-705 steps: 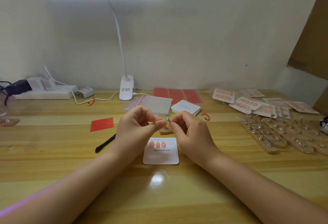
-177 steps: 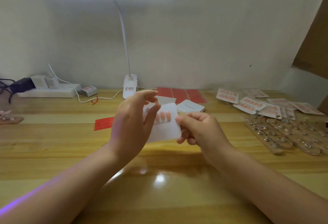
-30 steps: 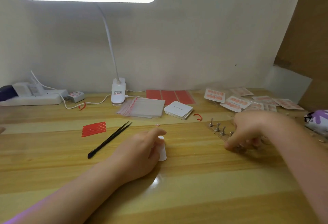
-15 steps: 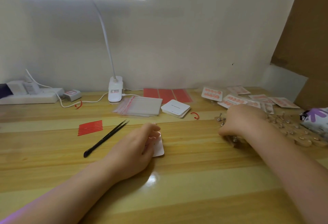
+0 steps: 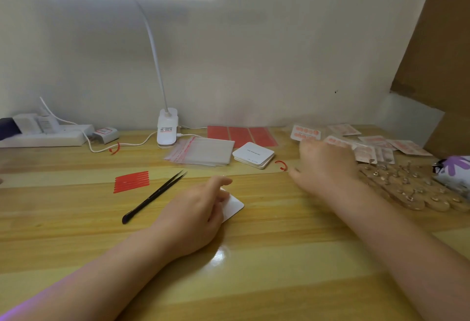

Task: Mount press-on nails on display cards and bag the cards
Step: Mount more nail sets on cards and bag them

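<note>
A white display card (image 5: 234,206) lies on the wooden table at the centre, mostly covered by my left hand (image 5: 195,216), which rests on it with relaxed fingers. The nails on the card are hidden under the hand. My right hand (image 5: 325,168) is blurred, palm down, low over the table left of the wooden nail stands (image 5: 412,193); nothing shows in it. A stack of clear zip bags (image 5: 206,152) and a stack of blank cards (image 5: 253,158) lie behind my left hand. Several bagged nail cards (image 5: 305,133) are spread at the back right.
Black tweezers (image 5: 155,197) and red adhesive strips (image 5: 131,180) lie left of the card. Red sheets (image 5: 241,135), a lamp base (image 5: 166,130) and a power strip (image 5: 43,137) line the wall. A purple-and-white item (image 5: 455,170) sits at the far right, under a leaning cardboard sheet (image 5: 437,40).
My right hand has left the wooden stand it was on and moved left and back. My left hand has stayed on the card.
</note>
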The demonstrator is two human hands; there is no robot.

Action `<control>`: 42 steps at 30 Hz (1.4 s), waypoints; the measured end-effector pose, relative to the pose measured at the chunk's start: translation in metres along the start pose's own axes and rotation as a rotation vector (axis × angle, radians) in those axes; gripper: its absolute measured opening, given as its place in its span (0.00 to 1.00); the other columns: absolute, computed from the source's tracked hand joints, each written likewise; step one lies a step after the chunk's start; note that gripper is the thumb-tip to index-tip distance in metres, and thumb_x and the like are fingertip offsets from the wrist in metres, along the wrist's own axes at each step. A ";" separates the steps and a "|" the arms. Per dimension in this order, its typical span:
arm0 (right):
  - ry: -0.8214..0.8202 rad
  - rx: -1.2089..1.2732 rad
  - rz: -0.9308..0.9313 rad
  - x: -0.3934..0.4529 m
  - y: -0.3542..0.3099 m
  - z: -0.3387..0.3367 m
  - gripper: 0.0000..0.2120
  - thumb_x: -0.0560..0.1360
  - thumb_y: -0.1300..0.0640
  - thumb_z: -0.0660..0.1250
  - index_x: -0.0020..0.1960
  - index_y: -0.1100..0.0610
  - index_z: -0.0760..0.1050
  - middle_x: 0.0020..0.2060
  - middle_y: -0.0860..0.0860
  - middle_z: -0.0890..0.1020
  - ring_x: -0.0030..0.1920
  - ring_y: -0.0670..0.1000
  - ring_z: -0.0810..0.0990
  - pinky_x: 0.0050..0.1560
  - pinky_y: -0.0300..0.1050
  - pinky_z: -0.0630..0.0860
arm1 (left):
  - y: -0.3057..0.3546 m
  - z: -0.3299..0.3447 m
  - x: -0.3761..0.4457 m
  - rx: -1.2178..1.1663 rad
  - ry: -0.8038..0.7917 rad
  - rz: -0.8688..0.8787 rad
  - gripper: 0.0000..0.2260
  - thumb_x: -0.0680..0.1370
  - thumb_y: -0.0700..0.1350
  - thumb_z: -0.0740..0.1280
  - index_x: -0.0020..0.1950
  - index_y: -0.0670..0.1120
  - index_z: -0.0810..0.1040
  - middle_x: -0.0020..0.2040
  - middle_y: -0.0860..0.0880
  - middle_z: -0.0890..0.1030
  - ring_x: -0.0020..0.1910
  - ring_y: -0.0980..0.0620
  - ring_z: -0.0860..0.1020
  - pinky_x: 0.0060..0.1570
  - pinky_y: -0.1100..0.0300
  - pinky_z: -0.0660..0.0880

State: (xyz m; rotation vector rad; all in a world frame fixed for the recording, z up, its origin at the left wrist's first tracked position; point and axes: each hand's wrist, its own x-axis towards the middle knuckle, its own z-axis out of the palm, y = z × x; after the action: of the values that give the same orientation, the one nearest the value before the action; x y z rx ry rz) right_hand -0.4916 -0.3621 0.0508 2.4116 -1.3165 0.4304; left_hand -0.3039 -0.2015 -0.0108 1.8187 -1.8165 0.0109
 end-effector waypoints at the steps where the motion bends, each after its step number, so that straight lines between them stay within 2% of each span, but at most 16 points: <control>1: 0.032 0.084 -0.054 -0.004 -0.010 0.003 0.12 0.76 0.45 0.61 0.44 0.53 0.64 0.41 0.49 0.78 0.43 0.54 0.77 0.43 0.47 0.63 | 0.000 -0.001 0.000 -0.007 -0.011 0.013 0.21 0.79 0.41 0.60 0.71 0.52 0.64 0.62 0.57 0.78 0.61 0.56 0.74 0.58 0.60 0.71; 7: -0.077 0.593 -0.213 -0.030 -0.051 0.028 0.13 0.77 0.45 0.62 0.55 0.49 0.78 0.44 0.44 0.71 0.50 0.50 0.73 0.51 0.45 0.67 | 0.002 -0.006 -0.003 -0.203 -0.087 0.053 0.21 0.78 0.40 0.56 0.66 0.60 0.64 0.57 0.62 0.76 0.60 0.63 0.74 0.60 0.63 0.71; 9: -0.064 0.619 -0.245 -0.036 -0.056 0.033 0.12 0.77 0.46 0.62 0.56 0.48 0.80 0.45 0.45 0.71 0.51 0.49 0.72 0.52 0.44 0.67 | 0.001 -0.004 -0.001 -0.208 -0.001 0.004 0.19 0.80 0.43 0.60 0.66 0.61 0.64 0.56 0.64 0.75 0.58 0.62 0.74 0.58 0.66 0.69; 12: -0.061 0.606 -0.264 -0.040 -0.060 0.035 0.13 0.77 0.43 0.62 0.56 0.46 0.80 0.46 0.45 0.72 0.50 0.47 0.69 0.52 0.43 0.65 | 0.001 -0.003 0.001 -0.040 0.140 -0.135 0.22 0.78 0.49 0.65 0.71 0.55 0.64 0.60 0.62 0.74 0.58 0.60 0.73 0.55 0.66 0.68; 15: -0.043 0.602 -0.260 -0.041 -0.061 0.034 0.14 0.75 0.42 0.63 0.55 0.46 0.81 0.46 0.45 0.73 0.50 0.47 0.69 0.53 0.44 0.67 | 0.001 -0.002 0.003 0.150 0.056 -0.211 0.34 0.73 0.64 0.64 0.75 0.54 0.59 0.67 0.56 0.73 0.67 0.55 0.68 0.62 0.59 0.66; 18: -0.039 0.573 -0.255 -0.041 -0.063 0.034 0.15 0.75 0.42 0.63 0.55 0.47 0.81 0.47 0.45 0.74 0.50 0.47 0.69 0.53 0.44 0.67 | 0.002 -0.004 0.005 0.174 -0.040 -0.196 0.40 0.67 0.71 0.64 0.74 0.56 0.58 0.64 0.58 0.73 0.65 0.56 0.68 0.62 0.59 0.65; 22: -0.142 0.738 -0.172 -0.040 -0.065 0.032 0.13 0.75 0.45 0.66 0.51 0.52 0.83 0.45 0.48 0.75 0.50 0.48 0.72 0.51 0.41 0.70 | 0.000 -0.003 0.006 -0.029 -0.069 -0.163 0.39 0.67 0.64 0.71 0.74 0.58 0.60 0.58 0.62 0.73 0.62 0.59 0.68 0.60 0.62 0.65; 26: -0.246 1.039 -0.030 -0.035 -0.065 0.029 0.07 0.74 0.52 0.69 0.44 0.55 0.84 0.38 0.45 0.81 0.42 0.41 0.78 0.40 0.33 0.72 | -0.004 -0.002 0.006 -0.179 -0.021 -0.145 0.42 0.65 0.58 0.77 0.73 0.59 0.59 0.56 0.65 0.68 0.57 0.65 0.69 0.53 0.72 0.67; 28: -0.330 1.312 0.055 -0.032 -0.063 0.026 0.04 0.74 0.55 0.72 0.46 0.55 0.82 0.40 0.48 0.84 0.41 0.43 0.81 0.41 0.39 0.78 | -0.003 -0.003 0.005 -0.181 0.044 -0.060 0.42 0.65 0.54 0.78 0.73 0.59 0.58 0.58 0.63 0.66 0.57 0.66 0.68 0.54 0.76 0.66; 29: -0.368 1.440 0.092 -0.031 -0.062 0.026 0.04 0.73 0.57 0.73 0.47 0.56 0.80 0.42 0.51 0.85 0.39 0.45 0.82 0.37 0.42 0.78 | -0.003 -0.003 0.005 -0.159 0.078 -0.006 0.41 0.66 0.51 0.79 0.72 0.58 0.59 0.59 0.60 0.67 0.57 0.65 0.68 0.56 0.74 0.67; 31: -0.403 1.557 0.119 -0.030 -0.060 0.026 0.06 0.73 0.58 0.73 0.47 0.58 0.78 0.41 0.54 0.85 0.33 0.44 0.80 0.28 0.39 0.71 | -0.001 -0.003 0.004 -0.105 0.149 0.084 0.39 0.67 0.45 0.79 0.73 0.53 0.62 0.62 0.54 0.68 0.61 0.56 0.69 0.60 0.64 0.70; 33: -0.432 1.601 0.113 -0.030 -0.060 0.028 0.07 0.73 0.59 0.72 0.49 0.59 0.77 0.39 0.55 0.85 0.32 0.44 0.79 0.27 0.36 0.69 | 0.000 -0.003 0.004 -0.081 0.188 0.115 0.38 0.67 0.43 0.78 0.72 0.50 0.64 0.65 0.50 0.71 0.64 0.50 0.70 0.63 0.56 0.69; 35: -0.443 1.693 0.126 -0.029 -0.060 0.029 0.09 0.74 0.61 0.71 0.54 0.60 0.78 0.41 0.55 0.85 0.33 0.44 0.79 0.27 0.35 0.69 | -0.001 -0.003 0.003 -0.113 0.216 0.095 0.36 0.70 0.44 0.76 0.72 0.53 0.61 0.67 0.50 0.70 0.66 0.52 0.69 0.66 0.58 0.67; 38: -0.449 1.825 0.166 -0.027 -0.057 0.032 0.12 0.75 0.62 0.70 0.58 0.61 0.79 0.45 0.56 0.86 0.38 0.46 0.80 0.33 0.36 0.70 | 0.001 -0.004 0.005 -0.387 0.256 -0.108 0.31 0.75 0.54 0.70 0.73 0.57 0.60 0.65 0.57 0.73 0.59 0.62 0.75 0.58 0.62 0.75; 40: -0.461 1.826 0.172 -0.027 -0.057 0.032 0.13 0.73 0.59 0.71 0.57 0.60 0.80 0.47 0.57 0.86 0.41 0.49 0.81 0.35 0.39 0.69 | 0.001 -0.005 0.007 -0.587 0.258 -0.214 0.29 0.73 0.56 0.68 0.71 0.60 0.61 0.59 0.54 0.79 0.54 0.58 0.80 0.51 0.55 0.80; 42: -0.454 1.811 0.178 -0.027 -0.058 0.032 0.14 0.70 0.57 0.74 0.55 0.59 0.80 0.45 0.55 0.86 0.40 0.49 0.81 0.35 0.39 0.69 | -0.001 -0.004 0.007 -0.644 0.283 -0.219 0.27 0.72 0.53 0.68 0.68 0.61 0.63 0.55 0.50 0.83 0.52 0.54 0.82 0.50 0.49 0.81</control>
State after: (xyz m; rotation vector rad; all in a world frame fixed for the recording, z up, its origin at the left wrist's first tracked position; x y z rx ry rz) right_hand -0.4538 -0.3273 0.0008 3.8987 -1.5699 1.8317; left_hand -0.3006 -0.2066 -0.0048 1.4474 -1.2254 -0.3426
